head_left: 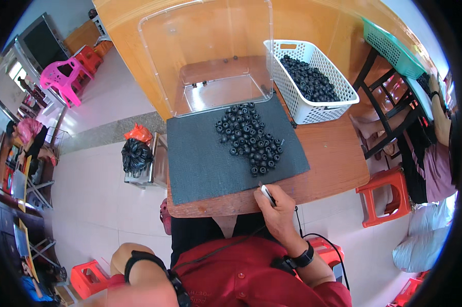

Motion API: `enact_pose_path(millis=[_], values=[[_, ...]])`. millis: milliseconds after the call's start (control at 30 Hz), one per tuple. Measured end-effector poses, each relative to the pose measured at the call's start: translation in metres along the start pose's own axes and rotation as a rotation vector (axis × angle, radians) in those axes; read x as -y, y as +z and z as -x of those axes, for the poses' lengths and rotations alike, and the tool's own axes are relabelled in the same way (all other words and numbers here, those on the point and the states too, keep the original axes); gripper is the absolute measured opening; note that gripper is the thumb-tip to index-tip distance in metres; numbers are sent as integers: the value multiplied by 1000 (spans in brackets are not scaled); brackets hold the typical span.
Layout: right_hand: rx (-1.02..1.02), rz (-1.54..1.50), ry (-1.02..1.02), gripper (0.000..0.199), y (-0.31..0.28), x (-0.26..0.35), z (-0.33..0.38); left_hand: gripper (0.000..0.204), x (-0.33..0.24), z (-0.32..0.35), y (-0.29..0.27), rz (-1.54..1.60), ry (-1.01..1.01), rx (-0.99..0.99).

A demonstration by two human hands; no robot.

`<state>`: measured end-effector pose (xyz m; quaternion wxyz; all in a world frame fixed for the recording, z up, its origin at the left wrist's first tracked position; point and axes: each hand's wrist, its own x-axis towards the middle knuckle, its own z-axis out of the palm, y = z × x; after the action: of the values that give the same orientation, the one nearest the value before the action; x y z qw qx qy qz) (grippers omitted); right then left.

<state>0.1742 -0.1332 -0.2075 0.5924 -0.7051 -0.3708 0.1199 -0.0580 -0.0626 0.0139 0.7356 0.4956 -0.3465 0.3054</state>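
Note:
My right hand (276, 209) rests at the near edge of the wooden table (333, 158), fingers closed around a small white tool whose tip touches the dark grey mat (205, 163). A pile of several small black round parts (249, 137) lies on the mat's far right part, apart from the hand. My left hand is out of view; only my left forearm (144, 276) with a black band shows low on the left, off the table.
A clear plastic bin (210, 56) stands behind the mat with a few black parts inside. A white basket (313, 82) full of black parts sits to its right. Red stools (387, 197), a black bag (136, 155) on the floor, and a seated person (436, 133) at right.

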Motion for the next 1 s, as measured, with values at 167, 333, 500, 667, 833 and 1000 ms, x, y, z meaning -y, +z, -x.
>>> enact_pose_path(millis=[167,333,500,667,833,1000], values=[[8,-30,-25,12,2,8,1,28,69,23,-108,-1321,-360,-419],[13,-13,-34,11,1,2,0,28,123,54,-197,-1550,-680,-350],[16,15,-46,11,1,2,-1,36,159,42,-228,-1663,-601,-241],[27,1,-44,12,-2,8,-2,30,181,39,-246,-1728,-643,-158],[17,-24,-57,12,-1,9,-4,25,187,49,-256,-1764,-584,-107],[33,-1,-69,12,-2,9,-6,24,166,63,-251,-1427,-641,-338]])
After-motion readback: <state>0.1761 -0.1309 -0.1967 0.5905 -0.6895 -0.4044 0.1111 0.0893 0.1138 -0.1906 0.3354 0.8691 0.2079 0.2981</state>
